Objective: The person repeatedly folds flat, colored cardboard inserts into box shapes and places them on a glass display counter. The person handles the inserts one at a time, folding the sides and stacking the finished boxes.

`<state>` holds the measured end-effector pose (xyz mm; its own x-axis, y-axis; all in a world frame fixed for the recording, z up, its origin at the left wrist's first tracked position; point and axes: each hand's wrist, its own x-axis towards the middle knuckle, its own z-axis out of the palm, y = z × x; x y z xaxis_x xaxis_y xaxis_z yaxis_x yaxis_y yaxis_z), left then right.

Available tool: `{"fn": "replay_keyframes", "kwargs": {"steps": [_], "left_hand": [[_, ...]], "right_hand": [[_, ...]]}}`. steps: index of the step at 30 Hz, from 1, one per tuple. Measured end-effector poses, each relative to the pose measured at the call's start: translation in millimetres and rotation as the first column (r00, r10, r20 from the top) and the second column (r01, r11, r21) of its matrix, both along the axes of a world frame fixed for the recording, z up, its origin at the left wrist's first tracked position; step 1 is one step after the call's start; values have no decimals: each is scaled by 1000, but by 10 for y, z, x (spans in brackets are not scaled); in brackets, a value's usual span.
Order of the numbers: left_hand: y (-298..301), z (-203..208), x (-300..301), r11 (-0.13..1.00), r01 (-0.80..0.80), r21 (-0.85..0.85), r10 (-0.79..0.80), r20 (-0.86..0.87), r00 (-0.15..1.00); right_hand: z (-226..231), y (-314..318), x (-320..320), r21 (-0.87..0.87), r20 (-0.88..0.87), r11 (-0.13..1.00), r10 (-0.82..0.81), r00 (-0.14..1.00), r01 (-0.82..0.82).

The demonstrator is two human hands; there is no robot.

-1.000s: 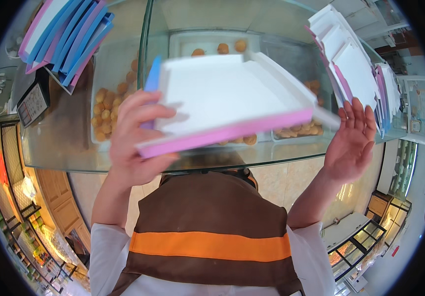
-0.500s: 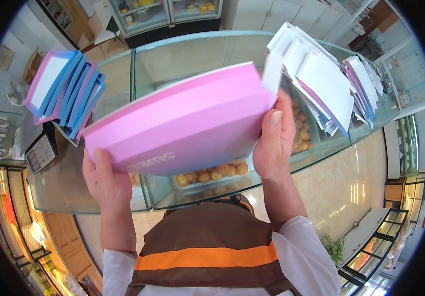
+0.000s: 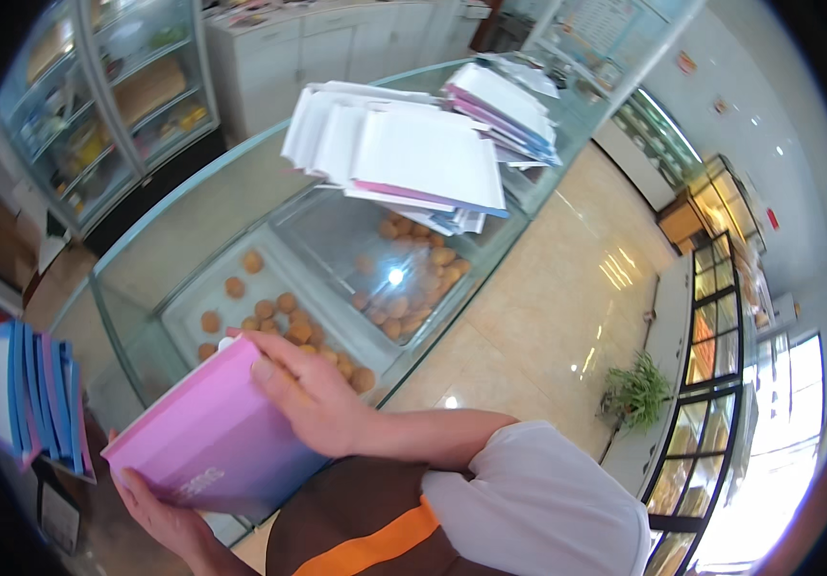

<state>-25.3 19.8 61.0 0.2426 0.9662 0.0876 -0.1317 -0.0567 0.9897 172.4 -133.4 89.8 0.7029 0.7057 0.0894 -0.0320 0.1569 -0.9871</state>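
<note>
Low at the front left, a pink paper box [image 3: 231, 422] that fades to blue is held between my two hands, tilted. My left hand [image 3: 159, 518] grips its lower left end, with the thumb on the pink face. At the upper right end my right hand [image 3: 322, 398] is closed over the edge, thumb on the outer side and fingers curled behind. The box's inside is turned away from view. Beneath it is a glass counter [image 3: 241, 182] with round brown pastries [image 3: 279, 312] in trays, some hidden by the box.
A leaning stack of white-backed folded boxes [image 3: 423, 149] lies on the counter, with a smaller pile [image 3: 505, 110] behind it. Blue and pink boxes [image 3: 34, 394] stand stacked at the far left. A glass-door fridge [image 3: 106, 106] stands beyond the counter, and a potted plant [image 3: 636, 389] is at right.
The view has swung to the right. The pink box and both hands now appear lower and farther left, the box more steeply tilted. Both hands still hold it.
</note>
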Motion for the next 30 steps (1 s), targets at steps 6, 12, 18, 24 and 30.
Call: {"fn": "replay_keyframes", "kwargs": {"steps": [6, 12, 18, 24, 30], "left_hand": [[93, -227, -196, 986, -90, 140, 126, -267, 956], [55, -250, -131, 972, -210, -106, 212, 7, 977], [27, -96, -144, 974, -33, -224, 61, 119, 991], [343, 143, -252, 953, 302, 28, -290, 376, 880], [503, -424, -527, 510, 855, 98, -634, -628, 450]], "right_hand": [[-219, -68, -231, 158, 141, 961, -250, 958, 227], [-243, -94, -210, 104, -149, 991, -70, 986, 86], [-97, -40, -192, 52, -129, 987, -142, 981, 150], [267, -43, 380, 208, -159, 941, 302, 940, -267], [-647, -235, 941, -519, 507, 619, 778, 371, -590]]}}
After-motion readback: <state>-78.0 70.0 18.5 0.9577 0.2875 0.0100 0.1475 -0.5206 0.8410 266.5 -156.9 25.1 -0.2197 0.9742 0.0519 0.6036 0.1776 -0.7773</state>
